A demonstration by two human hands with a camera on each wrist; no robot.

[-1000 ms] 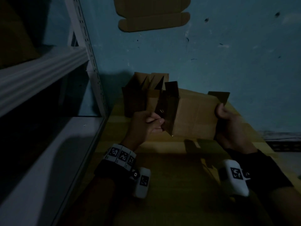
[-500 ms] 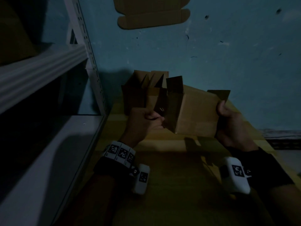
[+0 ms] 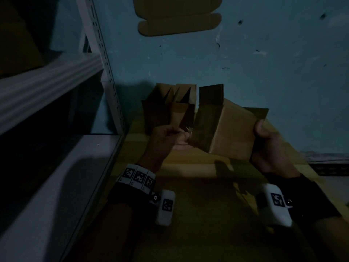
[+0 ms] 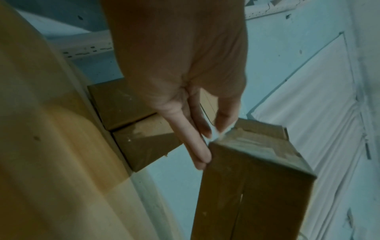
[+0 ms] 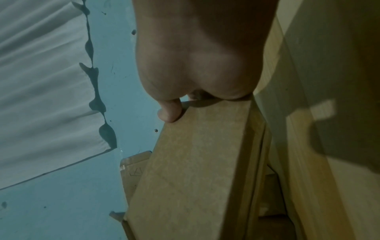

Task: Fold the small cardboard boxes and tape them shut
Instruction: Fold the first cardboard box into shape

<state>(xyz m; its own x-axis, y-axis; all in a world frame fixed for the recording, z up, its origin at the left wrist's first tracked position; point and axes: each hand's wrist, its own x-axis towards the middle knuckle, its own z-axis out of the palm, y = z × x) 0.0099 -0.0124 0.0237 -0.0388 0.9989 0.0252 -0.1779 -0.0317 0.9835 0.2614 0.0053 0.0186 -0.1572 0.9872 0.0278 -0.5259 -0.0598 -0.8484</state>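
I hold a small brown cardboard box (image 3: 234, 133) above the yellow table (image 3: 198, 208), one hand at each end. My left hand (image 3: 184, 133) is at the box's left end and pinches a bit of clear tape (image 4: 219, 135) between thumb and forefinger at the box's corner (image 4: 257, 170). A strip of tape lies across that closed end. A dark flap (image 3: 211, 95) stands up at the box's left end. My right hand (image 3: 261, 130) grips the right end, thumb on top. In the right wrist view its fingers (image 5: 169, 113) curl round the box's edge (image 5: 195, 162).
Several folded open-topped boxes (image 3: 166, 108) stand against the blue wall behind my left hand. A flat cardboard blank (image 3: 179, 21) hangs on the wall above. A white metal shelf rack (image 3: 105, 82) borders the table on the left.
The box has risen a little and its left end has tipped up, with the dark flap now higher. Both hands keep their holds.
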